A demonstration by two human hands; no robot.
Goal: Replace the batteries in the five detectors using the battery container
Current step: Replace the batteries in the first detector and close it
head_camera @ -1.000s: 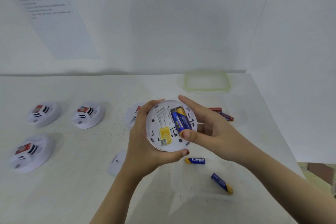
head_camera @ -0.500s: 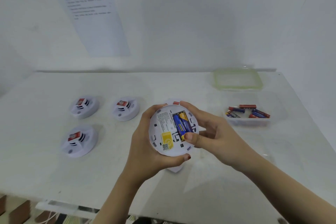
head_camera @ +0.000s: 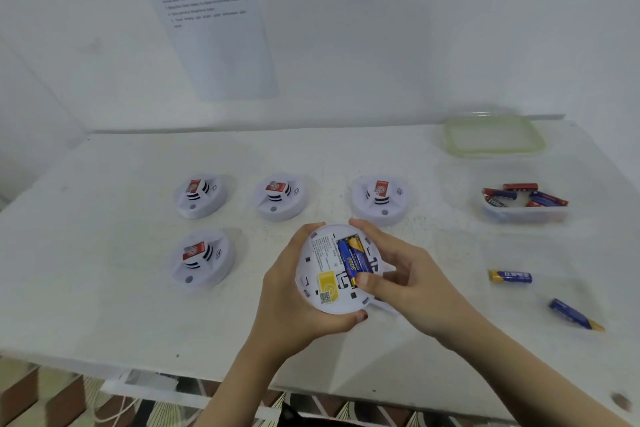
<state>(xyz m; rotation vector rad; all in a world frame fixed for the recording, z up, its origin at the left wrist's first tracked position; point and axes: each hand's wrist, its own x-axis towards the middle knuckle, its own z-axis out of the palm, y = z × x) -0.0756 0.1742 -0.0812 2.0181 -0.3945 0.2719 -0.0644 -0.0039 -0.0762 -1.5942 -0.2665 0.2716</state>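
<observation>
Round detector (head_camera: 322,274) underside up, blue batteries (head_camera: 351,258) seated inside, battery container (head_camera: 526,214) far right

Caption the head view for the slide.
Left hand holds an open detector while the right hand presses on its batteries.

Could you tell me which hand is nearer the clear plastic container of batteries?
Right. The right hand, on the right edge of the white round detector, sits left of the clear plastic container; the left hand lies farther left, beyond the detector.

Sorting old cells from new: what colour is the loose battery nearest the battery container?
The loose battery is blue with a yellow-gold end, seen in the head view.
</observation>
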